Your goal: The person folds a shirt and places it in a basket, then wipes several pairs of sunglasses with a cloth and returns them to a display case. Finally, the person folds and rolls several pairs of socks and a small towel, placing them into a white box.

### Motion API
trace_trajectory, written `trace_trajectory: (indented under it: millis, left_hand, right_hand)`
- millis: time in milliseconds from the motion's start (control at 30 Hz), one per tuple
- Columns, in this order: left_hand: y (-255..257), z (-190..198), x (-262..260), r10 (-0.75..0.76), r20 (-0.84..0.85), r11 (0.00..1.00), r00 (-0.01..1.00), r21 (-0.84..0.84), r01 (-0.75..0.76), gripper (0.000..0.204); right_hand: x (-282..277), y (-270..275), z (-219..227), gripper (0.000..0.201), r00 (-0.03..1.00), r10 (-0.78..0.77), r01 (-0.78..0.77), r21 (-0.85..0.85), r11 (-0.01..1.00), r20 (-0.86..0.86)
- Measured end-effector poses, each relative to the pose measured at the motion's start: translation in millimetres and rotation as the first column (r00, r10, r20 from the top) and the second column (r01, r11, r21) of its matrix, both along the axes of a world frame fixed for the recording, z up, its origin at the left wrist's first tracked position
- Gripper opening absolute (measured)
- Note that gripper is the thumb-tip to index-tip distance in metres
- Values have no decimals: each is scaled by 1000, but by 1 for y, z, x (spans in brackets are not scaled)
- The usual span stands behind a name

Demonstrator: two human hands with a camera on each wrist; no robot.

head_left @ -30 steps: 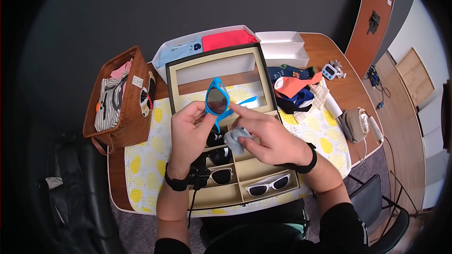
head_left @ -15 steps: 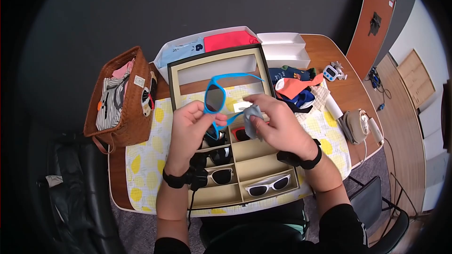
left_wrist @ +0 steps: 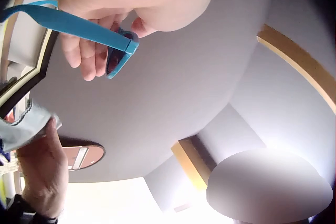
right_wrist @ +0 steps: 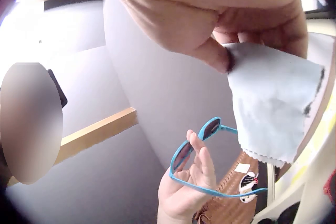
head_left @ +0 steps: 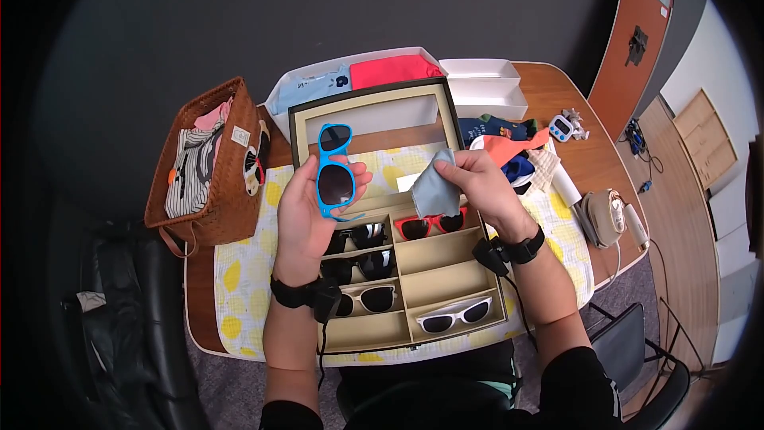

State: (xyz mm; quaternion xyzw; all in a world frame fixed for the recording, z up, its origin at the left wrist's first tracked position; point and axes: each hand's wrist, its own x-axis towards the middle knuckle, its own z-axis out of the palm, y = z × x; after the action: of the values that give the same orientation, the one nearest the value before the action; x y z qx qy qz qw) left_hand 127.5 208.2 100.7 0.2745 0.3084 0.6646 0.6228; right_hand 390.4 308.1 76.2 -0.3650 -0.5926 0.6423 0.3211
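My left hand (head_left: 299, 215) holds a pair of blue sunglasses (head_left: 336, 184) above the left side of the case, fingers behind the frame. The lenses face up at the head camera. One blue temple arm (left_wrist: 79, 27) extends toward the left edge in the left wrist view. With thumb and fingers, my right hand (head_left: 487, 189) pinches a light grey-blue cloth (head_left: 436, 191), which hangs down apart from the glasses. Below both hands lies an opened sunglasses case (head_left: 442, 280), its windowed lid raised. Inside it sit red sunglasses (head_left: 430, 225), white sunglasses (head_left: 454, 316) and several dark-lensed pairs.
A wicker basket (head_left: 215, 191) of clothes stands at the left. White boxes (head_left: 485, 84) line the back, one holding folded clothes. Socks (head_left: 509, 147), a timer (head_left: 562, 127) and a beige corded device (head_left: 598, 215) lie at the right. A lemon-print cloth (head_left: 243, 271) covers part of the table.
My right hand has drawn the cloth away from the blue sunglasses to the right. My left hand has shifted left and turned the glasses, so both lenses now show.
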Motion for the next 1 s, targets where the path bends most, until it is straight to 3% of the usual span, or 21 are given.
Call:
trace_trajectory:
  millis: [167,233,300,367,433,500,567,667,700,767,833,867,900,967,1000]
  left_hand:
    - [1,1,5,-55,-41,997,998,46,57,45]
    - [0,3,8,-93,-210,983,973,133,123,45]
    - [-5,10,15,-76,-270,987,960,115,111,44]
    - [-4,8,18,-196,-184,975,963,69,212,44]
    - [-4,6,23,-194,-100,979,976,41,199,44]
    - [-5,3,23,-175,-228,984,958,-14,177,46]
    - [-5,5,30,-128,-249,992,960,-37,123,45]
    - [-7,7,32,-187,-272,982,944,-70,174,39]
    - [-6,6,33,-188,-272,982,944,-70,175,39]
    - [-6,2,33,-235,-411,970,881,-46,237,36]
    - [-9,3,38,-238,-462,968,854,-41,247,35]
    - [-10,3,40,-233,-513,967,826,-37,250,35]
    - [-10,3,42,-228,-563,967,794,-32,254,36]
    - [-9,-3,44,-231,-502,967,834,-24,254,39]
    - [-9,-4,44,-204,-462,975,863,-18,221,41]
  right_hand:
    - [-4,-2,2,25,992,-94,87,-78,993,-85]
    - [-8,-3,1,27,987,-118,109,-88,990,-105]
    - [-11,-7,1,26,951,-210,207,-38,978,-227]
    - [-14,-14,9,26,943,-214,214,-27,976,-255]
    - [-13,-17,9,27,941,-213,236,58,970,-263]
    - [-13,-19,7,27,945,-192,217,67,974,-266]
    - [-15,-22,7,27,948,-168,195,77,978,-272]
    - [-15,-24,7,27,942,-137,167,76,983,-305]
    - [-13,-24,6,25,935,-171,220,130,967,-309]
    - [-18,-30,14,25,927,-206,272,184,944,-315]
    - [-26,-44,24,20,917,-280,398,605,689,-284]
    - [-18,-46,18,25,945,-327,240,735,634,-27]
    - [-21,-51,20,34,954,-297,177,864,471,-33]
    - [-26,-54,22,37,965,-259,41,947,319,46]
    - [-27,-55,22,37,965,-260,42,947,319,45]
